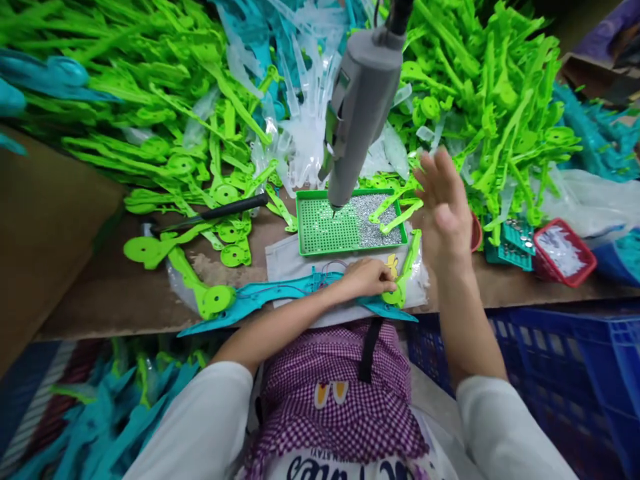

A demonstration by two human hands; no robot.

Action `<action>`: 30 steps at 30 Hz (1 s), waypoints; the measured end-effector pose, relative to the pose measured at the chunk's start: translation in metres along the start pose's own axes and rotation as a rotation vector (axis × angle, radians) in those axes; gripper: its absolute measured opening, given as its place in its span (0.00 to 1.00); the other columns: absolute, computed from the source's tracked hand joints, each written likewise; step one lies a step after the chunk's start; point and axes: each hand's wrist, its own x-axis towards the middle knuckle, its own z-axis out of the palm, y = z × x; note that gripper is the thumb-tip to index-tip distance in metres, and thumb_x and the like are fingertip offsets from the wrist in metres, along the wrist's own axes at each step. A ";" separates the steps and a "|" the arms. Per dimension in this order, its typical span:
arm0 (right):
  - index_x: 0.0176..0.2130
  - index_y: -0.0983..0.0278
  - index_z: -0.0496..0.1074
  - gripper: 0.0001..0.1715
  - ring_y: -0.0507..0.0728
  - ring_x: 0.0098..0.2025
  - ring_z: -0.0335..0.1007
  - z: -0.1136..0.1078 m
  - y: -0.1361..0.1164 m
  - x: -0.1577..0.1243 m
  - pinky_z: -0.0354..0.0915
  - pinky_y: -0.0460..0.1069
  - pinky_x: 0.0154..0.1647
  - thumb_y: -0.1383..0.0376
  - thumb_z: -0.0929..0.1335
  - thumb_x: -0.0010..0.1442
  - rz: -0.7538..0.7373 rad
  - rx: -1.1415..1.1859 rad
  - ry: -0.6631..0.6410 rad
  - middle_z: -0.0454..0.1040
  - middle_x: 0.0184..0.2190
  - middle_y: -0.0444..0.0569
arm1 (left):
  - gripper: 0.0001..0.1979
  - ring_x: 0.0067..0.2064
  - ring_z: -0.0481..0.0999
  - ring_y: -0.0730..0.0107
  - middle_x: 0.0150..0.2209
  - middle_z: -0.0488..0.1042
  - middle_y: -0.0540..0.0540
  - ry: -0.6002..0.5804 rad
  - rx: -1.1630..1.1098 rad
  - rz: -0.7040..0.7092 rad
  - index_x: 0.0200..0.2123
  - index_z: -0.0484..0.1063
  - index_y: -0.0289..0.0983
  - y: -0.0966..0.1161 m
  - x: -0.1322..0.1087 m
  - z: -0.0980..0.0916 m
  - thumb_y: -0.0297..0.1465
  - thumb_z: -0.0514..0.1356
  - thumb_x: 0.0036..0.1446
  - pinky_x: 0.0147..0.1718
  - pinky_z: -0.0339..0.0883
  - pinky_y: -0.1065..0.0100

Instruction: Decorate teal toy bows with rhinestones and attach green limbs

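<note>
Across the table's front edge lies a long teal plastic body piece [265, 291] with thin wires at its middle. A bright green leg piece with a round end [216, 301] sits on its left end. At its right end is another green leg piece [413, 263], where my left hand [369, 277] rests with curled fingers gripping near the round joint. My right hand [445, 207] is raised to the right of the screw tray, fingers stretched out and holding nothing. A grey electric screwdriver [367, 100] hangs over the green tray [327, 252] of small silvery screws.
Heaps of green plastic parts [165, 100] rise behind, with translucent pieces [307, 147] between them. A black-handled tool [235, 207] lies at left. A red basket [565, 253] of white pieces stands right. Blue crates [575, 360] are below; a cardboard box wall [45, 220] borders the left.
</note>
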 end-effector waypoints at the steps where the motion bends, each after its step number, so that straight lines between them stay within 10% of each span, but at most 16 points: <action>1: 0.59 0.52 0.61 0.42 0.60 0.64 0.59 0.017 -0.009 0.018 0.62 0.58 0.61 0.35 0.62 0.53 -0.057 0.164 -0.102 0.63 0.62 0.46 | 0.09 0.38 0.74 0.67 0.35 0.79 0.50 -0.006 -0.002 -0.007 0.34 0.79 0.44 0.000 0.000 0.000 0.41 0.62 0.54 0.34 0.61 0.68; 8: 0.40 0.61 0.72 0.28 0.52 0.37 0.73 0.095 -0.004 0.066 0.73 0.51 0.38 0.45 0.73 0.46 0.054 0.384 -0.100 0.74 0.33 0.41 | 0.10 0.39 0.76 0.65 0.36 0.80 0.49 -0.006 -0.022 -0.036 0.36 0.79 0.44 0.006 -0.006 -0.006 0.40 0.63 0.53 0.34 0.64 0.68; 16: 0.29 0.61 0.69 0.23 0.48 0.15 0.62 0.095 0.042 0.058 0.61 0.46 0.18 0.44 0.66 0.53 0.187 0.386 0.269 0.62 0.14 0.36 | 0.14 0.42 0.77 0.59 0.38 0.80 0.49 -0.007 0.041 -0.022 0.40 0.79 0.45 0.006 -0.008 -0.007 0.43 0.61 0.53 0.35 0.66 0.67; 30: 0.26 0.61 0.66 0.24 0.48 0.14 0.61 0.102 0.053 0.056 0.58 0.46 0.17 0.43 0.65 0.52 0.166 0.374 0.296 0.61 0.13 0.37 | 0.12 0.42 0.77 0.62 0.38 0.79 0.50 -0.040 0.024 -0.046 0.37 0.78 0.45 0.007 -0.007 -0.009 0.43 0.61 0.53 0.38 0.67 0.67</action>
